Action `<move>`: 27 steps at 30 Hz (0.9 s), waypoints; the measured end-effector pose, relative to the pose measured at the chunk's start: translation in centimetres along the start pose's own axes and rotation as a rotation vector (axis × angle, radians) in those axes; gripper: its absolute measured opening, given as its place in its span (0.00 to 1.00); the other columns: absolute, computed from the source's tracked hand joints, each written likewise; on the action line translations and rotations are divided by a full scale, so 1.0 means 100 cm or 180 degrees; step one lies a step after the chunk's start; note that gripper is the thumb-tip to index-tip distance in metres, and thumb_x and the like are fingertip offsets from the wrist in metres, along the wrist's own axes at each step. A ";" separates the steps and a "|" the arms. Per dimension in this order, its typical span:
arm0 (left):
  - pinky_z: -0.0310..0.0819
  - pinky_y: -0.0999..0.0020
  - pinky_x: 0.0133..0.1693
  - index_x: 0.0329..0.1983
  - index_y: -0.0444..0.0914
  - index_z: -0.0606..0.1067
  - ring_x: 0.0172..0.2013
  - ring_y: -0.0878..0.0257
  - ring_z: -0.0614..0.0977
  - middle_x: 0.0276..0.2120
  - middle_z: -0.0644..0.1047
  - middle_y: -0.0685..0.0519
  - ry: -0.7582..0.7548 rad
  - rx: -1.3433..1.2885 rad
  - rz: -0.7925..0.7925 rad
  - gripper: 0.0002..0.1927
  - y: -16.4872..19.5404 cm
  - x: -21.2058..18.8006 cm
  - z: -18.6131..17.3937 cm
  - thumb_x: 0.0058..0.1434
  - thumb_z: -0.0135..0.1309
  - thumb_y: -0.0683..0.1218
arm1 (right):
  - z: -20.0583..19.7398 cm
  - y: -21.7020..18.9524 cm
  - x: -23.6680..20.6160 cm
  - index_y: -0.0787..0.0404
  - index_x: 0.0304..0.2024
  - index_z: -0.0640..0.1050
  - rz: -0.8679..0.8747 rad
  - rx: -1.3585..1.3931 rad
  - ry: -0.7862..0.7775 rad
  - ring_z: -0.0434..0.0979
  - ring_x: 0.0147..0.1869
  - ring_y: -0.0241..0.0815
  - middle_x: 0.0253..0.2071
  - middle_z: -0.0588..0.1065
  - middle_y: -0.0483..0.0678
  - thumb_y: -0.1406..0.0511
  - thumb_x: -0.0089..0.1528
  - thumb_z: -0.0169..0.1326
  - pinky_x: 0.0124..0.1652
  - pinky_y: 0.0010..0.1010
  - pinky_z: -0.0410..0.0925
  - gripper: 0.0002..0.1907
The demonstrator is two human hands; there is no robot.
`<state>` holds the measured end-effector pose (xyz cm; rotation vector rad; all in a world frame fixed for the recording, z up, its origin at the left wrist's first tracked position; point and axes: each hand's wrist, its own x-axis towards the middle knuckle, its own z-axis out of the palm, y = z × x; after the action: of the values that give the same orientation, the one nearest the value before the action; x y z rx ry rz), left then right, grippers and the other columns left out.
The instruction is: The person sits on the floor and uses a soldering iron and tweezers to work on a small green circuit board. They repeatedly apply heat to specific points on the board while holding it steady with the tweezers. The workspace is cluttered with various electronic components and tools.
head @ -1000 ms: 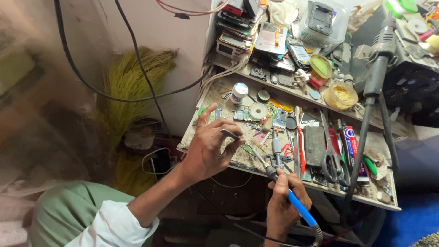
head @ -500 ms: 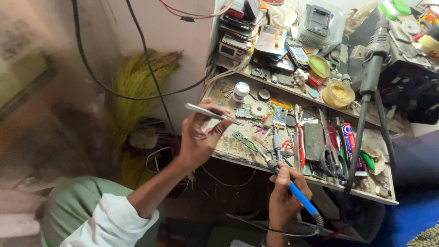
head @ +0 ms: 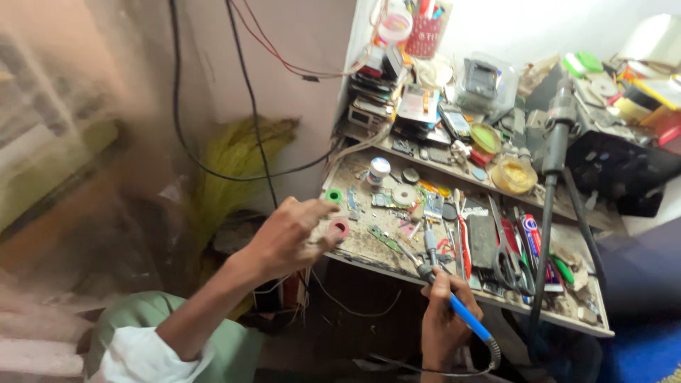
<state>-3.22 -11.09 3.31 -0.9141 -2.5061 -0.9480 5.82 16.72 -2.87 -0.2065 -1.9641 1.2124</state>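
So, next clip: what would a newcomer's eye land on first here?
Probably the blue-handled soldering iron gripped in the right hand at the front edge of the cluttered workbench, tip over the boards. Next, the left hand at the bench's left corner beside a small pink ring.

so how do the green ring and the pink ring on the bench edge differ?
The green ring is green and lies clear of the left hand; the pink ring is pinkish-red and sits right at that hand's fingertips, though actual contact is unclear. The green ring lies farther back on the bench; the pink ring is nearer the front edge. Both are small rings with a dark centre, lying flat near the bench's left end.
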 end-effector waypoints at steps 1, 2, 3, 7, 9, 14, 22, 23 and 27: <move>0.69 0.58 0.39 0.52 0.38 0.75 0.27 0.57 0.79 0.31 0.81 0.46 -0.0273 0.0260 -0.0046 0.20 0.002 0.005 0.000 0.64 0.54 0.56 | -0.001 0.001 0.001 0.67 0.42 0.82 -0.0057 -0.0042 -0.0014 0.77 0.29 0.33 0.24 0.78 0.48 0.63 0.68 0.53 0.33 0.23 0.68 0.13; 0.67 0.59 0.40 0.49 0.40 0.75 0.27 0.58 0.79 0.29 0.81 0.47 -0.0515 0.0390 -0.0188 0.19 0.004 0.009 -0.001 0.64 0.54 0.57 | -0.001 0.002 0.003 0.67 0.42 0.82 -0.0123 -0.0076 -0.0034 0.77 0.29 0.33 0.24 0.78 0.48 0.63 0.68 0.52 0.34 0.23 0.68 0.13; 0.66 0.60 0.40 0.46 0.42 0.76 0.27 0.58 0.78 0.28 0.81 0.49 -0.0755 0.0516 -0.0336 0.18 0.005 0.012 0.000 0.64 0.54 0.59 | 0.000 0.003 0.005 0.67 0.42 0.82 -0.0141 -0.0039 -0.0037 0.77 0.29 0.33 0.24 0.78 0.48 0.63 0.68 0.52 0.33 0.23 0.68 0.13; 0.64 0.61 0.41 0.37 0.41 0.78 0.26 0.58 0.76 0.27 0.78 0.50 -0.0555 0.0698 -0.0257 0.21 0.008 0.018 0.000 0.63 0.57 0.63 | 0.002 0.004 0.009 0.67 0.42 0.82 -0.0101 0.0035 0.0003 0.77 0.28 0.33 0.23 0.78 0.48 0.63 0.68 0.52 0.32 0.23 0.68 0.13; 0.65 0.61 0.40 0.39 0.42 0.76 0.25 0.58 0.76 0.26 0.78 0.53 -0.0830 0.0950 -0.0493 0.23 0.010 0.020 0.002 0.62 0.55 0.66 | 0.002 0.005 0.010 0.67 0.42 0.82 -0.0048 0.0012 0.0011 0.77 0.28 0.33 0.23 0.77 0.48 0.63 0.68 0.52 0.32 0.24 0.67 0.13; 0.65 0.61 0.41 0.37 0.44 0.77 0.27 0.59 0.77 0.26 0.79 0.53 -0.0996 0.0829 -0.0654 0.24 0.008 0.025 0.001 0.61 0.54 0.69 | 0.001 0.008 0.011 0.68 0.42 0.82 -0.0097 -0.0032 -0.0014 0.75 0.28 0.34 0.24 0.77 0.49 0.63 0.69 0.52 0.31 0.25 0.66 0.13; 0.71 0.63 0.29 0.48 0.46 0.80 0.22 0.63 0.77 0.27 0.81 0.57 -0.0274 -0.0033 -0.0869 0.21 -0.013 0.004 -0.005 0.69 0.45 0.62 | 0.002 0.012 0.011 0.69 0.42 0.82 0.0085 0.0307 0.0017 0.76 0.30 0.35 0.27 0.77 0.49 0.63 0.69 0.52 0.33 0.24 0.69 0.14; 0.72 0.64 0.28 0.49 0.45 0.79 0.23 0.64 0.77 0.28 0.80 0.56 -0.0016 -0.0527 -0.0949 0.22 -0.017 -0.005 -0.005 0.69 0.42 0.61 | 0.002 0.012 0.010 0.69 0.43 0.82 0.0099 0.0325 0.0040 0.76 0.30 0.35 0.27 0.77 0.49 0.64 0.69 0.52 0.34 0.25 0.69 0.14; 0.77 0.68 0.34 0.51 0.41 0.78 0.31 0.69 0.79 0.31 0.79 0.55 0.0788 -0.2076 -0.0874 0.25 -0.034 -0.047 0.004 0.74 0.36 0.59 | 0.002 0.006 0.008 0.69 0.45 0.81 0.0172 0.0537 0.0058 0.77 0.33 0.36 0.32 0.79 0.50 0.64 0.69 0.52 0.36 0.25 0.69 0.13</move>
<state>-1.99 -14.93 -0.84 -0.5571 -2.1607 -1.9046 5.02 17.25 -2.96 -0.1846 -1.8398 1.3989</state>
